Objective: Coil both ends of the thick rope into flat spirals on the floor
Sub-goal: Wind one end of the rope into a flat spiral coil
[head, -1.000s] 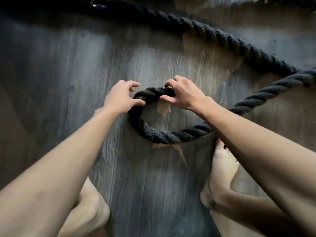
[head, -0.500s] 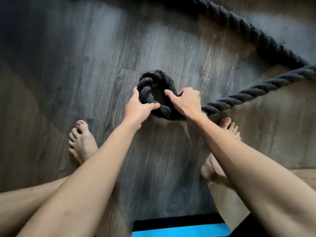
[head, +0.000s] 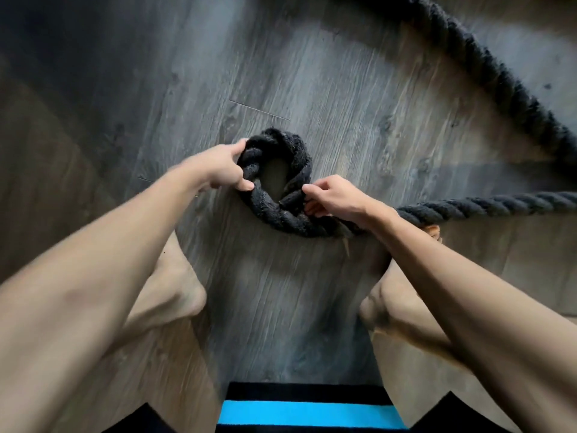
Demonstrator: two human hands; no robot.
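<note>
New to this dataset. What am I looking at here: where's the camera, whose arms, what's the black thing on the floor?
There is no robot here. The single view comes from a wide-angle camera worn on a person's head, looking down, so the two bare arms reaching in from the bottom are the wearer's own, and their bare feet show beneath them.

The black thing is a thick twisted rope lying on a grey wood-grain floor. Its end has been bent into one small loop, the start of a flat spiral. The left hand grips the loop's left side. The right hand pinches the rope's cut end where it meets the loop. The rest of the rope runs off to the right and curves back across the top right corner. A blue-and-black mat sits at the bottom edge.
</note>
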